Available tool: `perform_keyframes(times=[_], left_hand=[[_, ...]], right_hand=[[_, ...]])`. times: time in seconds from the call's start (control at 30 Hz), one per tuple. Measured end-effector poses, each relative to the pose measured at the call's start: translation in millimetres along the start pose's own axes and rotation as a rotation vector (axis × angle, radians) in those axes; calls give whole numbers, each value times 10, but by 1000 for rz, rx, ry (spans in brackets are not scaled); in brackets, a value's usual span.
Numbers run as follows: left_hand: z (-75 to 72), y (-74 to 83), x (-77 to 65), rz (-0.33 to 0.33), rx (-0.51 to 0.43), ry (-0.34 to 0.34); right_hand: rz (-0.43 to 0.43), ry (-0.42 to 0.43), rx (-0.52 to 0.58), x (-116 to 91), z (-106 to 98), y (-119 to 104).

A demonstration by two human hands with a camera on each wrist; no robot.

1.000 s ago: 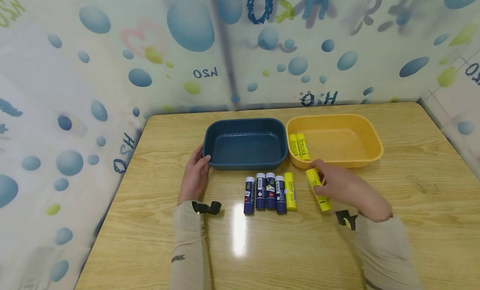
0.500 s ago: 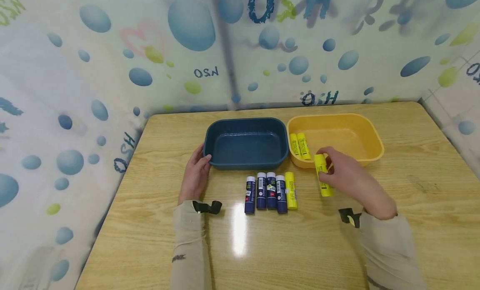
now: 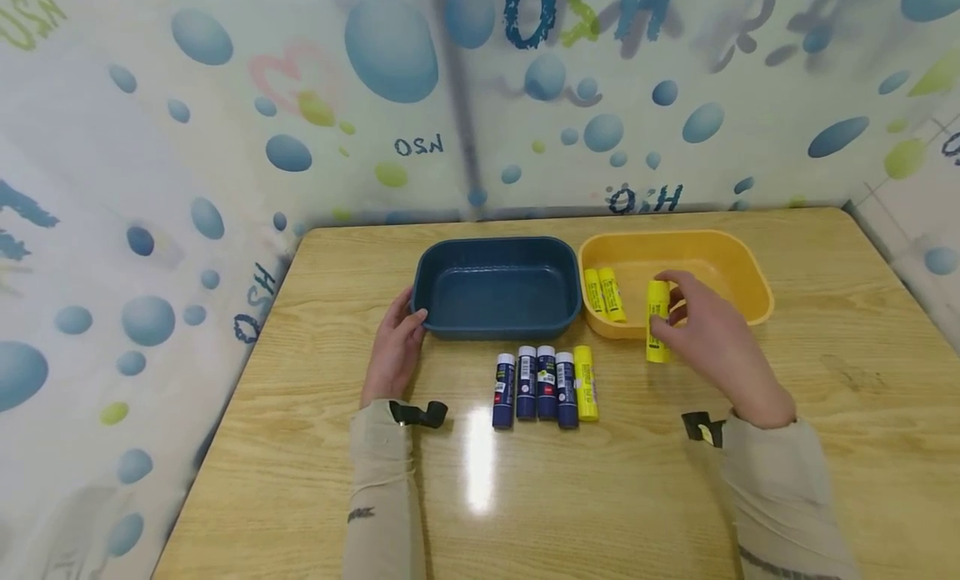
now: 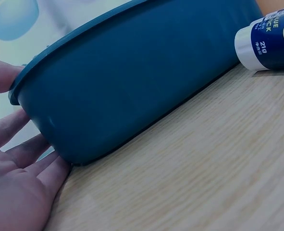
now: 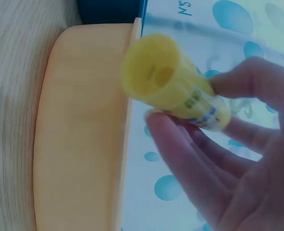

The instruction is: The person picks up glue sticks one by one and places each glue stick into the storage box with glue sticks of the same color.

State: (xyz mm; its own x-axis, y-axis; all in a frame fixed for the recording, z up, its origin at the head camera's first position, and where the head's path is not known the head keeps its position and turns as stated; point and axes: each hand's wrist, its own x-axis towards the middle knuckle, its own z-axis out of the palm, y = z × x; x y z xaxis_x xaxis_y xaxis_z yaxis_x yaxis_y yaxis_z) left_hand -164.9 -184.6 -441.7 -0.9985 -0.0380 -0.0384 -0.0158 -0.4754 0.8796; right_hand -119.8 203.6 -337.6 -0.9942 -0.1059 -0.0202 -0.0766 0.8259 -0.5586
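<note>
One table (image 3: 570, 497) carries a yellow bin (image 3: 712, 272) beside a blue bin (image 3: 498, 292). Left hand (image 3: 393, 351): thumb and fingers hold the blue bin's corner. Right hand (image 3: 708, 334): fingers part-closed, pinching a yellow glue stick (image 3: 657, 297) at the yellow bin's near rim.

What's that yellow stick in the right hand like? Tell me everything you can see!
The yellow stick is a slim, round tube that looks like smooth plastic, with printing on its side. One end, facing the right wrist camera, has a round hollow. The right hand pinches it with thumb and fingers, raised off the table, by the yellow bin's front rim.
</note>
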Motion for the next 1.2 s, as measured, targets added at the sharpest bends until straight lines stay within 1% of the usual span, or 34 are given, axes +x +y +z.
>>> perform_keyframes(times=[0.13,0.23,0.4,0.57,0.67,0.77,1.07,1.2], left_hand=[[-4,0,4,-7,-5,1],[-6,-3,5,-8,-14,3],[-2,-12,0,-10,-19,7],[-5,-9,2,-16,-9,10],[-8,-3,6,-15,1,9],[-10,4,5,-14,2,10],[-7,9,5,-18,-5,12],[2,7,5,-22,-13,20]], right_hand=[[-11,91,21,48,23,5],[-8,135,46,94,37,5],[14,187,82,174,49,6],[28,209,108,244,52,12],[28,211,114,293,42,24],[19,197,94,349,25,34],[-23,97,-12,534,-58,33],[-38,40,-54,626,-94,36]])
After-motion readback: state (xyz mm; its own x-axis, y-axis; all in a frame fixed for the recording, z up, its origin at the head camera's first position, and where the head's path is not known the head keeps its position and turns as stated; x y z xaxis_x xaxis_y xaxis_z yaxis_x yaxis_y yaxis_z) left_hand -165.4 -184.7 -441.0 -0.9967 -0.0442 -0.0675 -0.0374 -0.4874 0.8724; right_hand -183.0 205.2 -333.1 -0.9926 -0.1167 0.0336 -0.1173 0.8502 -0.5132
